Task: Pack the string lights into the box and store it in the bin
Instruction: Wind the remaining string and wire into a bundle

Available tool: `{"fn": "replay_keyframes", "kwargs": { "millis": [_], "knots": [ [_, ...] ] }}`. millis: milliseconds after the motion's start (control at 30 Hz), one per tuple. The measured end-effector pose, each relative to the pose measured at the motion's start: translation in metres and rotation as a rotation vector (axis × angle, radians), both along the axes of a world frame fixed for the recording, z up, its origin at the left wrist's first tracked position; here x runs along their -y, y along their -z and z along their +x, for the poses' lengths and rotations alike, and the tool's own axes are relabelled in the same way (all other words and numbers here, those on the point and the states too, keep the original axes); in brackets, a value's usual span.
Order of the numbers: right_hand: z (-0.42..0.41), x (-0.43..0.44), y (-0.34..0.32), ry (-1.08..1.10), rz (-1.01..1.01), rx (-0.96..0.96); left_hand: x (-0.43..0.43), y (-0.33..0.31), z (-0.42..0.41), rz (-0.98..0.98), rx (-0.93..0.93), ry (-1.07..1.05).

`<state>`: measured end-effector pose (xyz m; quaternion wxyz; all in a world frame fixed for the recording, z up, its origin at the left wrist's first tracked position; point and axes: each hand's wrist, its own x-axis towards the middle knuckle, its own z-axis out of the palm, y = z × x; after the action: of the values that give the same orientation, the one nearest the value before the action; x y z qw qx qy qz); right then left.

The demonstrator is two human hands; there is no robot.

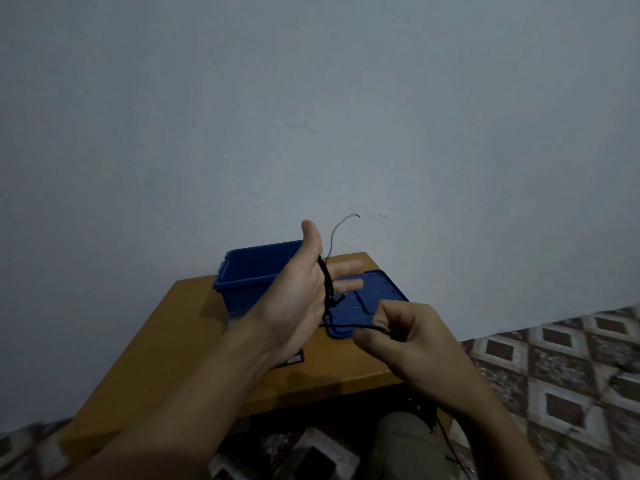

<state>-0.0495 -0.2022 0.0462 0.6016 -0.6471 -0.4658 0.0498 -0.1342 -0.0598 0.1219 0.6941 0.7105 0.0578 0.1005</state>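
My left hand (304, 292) is raised above the table with fingers straight, and black string lights (328, 284) are wound in several loops around its palm. A loose wire end (335, 233) curves up behind the hand. My right hand (405, 337) pinches the taut black strand (367, 328) that runs from the coil. More of the strand hangs down past my knee (443, 441). The blue bin (252, 268) stands open at the table's back, partly hidden by my left hand. Its blue lid (381, 289) lies flat to the right of it. A dark box (294, 360) peeks out under my left wrist.
The small wooden table (194, 323) stands against a plain pale wall (311, 116). Patterned floor tiles (554, 358) spread to the right. My leg in olive trousers (405, 445) is below the table's front edge.
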Motion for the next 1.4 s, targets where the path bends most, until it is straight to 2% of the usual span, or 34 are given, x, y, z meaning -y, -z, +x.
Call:
{"fn": "replay_keyframes", "kwargs": {
  "millis": [267, 533, 800, 967, 1133, 1200, 1300, 1400],
  "knots": [
    [0.003, 0.01, -0.004, 0.089, -0.018, 0.067, -0.01, 0.012, 0.005, 0.207, -0.148, -0.019],
    [0.003, 0.009, -0.007, 0.163, -0.005, 0.151, -0.005, 0.007, -0.006, 0.442, -0.335, 0.151],
    [0.0, 0.01, -0.008, 0.184, -0.014, 0.217, -0.006, 0.006, -0.006, 0.384, -0.45, 0.273],
    [-0.003, 0.011, -0.012, 0.164, 0.026, 0.207, -0.021, 0.009, -0.001, 0.261, -0.55, 0.493],
    [-0.002, 0.008, -0.011, 0.114, 0.091, 0.131, -0.029, 0.02, -0.001, -0.043, -0.416, 0.726],
    [-0.001, 0.006, -0.008, 0.096, 0.106, 0.106, -0.03, 0.023, -0.003, -0.042, -0.371, 0.766],
    [-0.001, 0.002, -0.007, 0.062, 0.135, 0.028, -0.029, 0.024, -0.004, 0.007, -0.35, 0.718],
    [-0.004, 0.002, -0.006, 0.038, 0.079, 0.029, -0.027, 0.027, -0.004, -0.003, -0.323, 0.681]
  ]
}}
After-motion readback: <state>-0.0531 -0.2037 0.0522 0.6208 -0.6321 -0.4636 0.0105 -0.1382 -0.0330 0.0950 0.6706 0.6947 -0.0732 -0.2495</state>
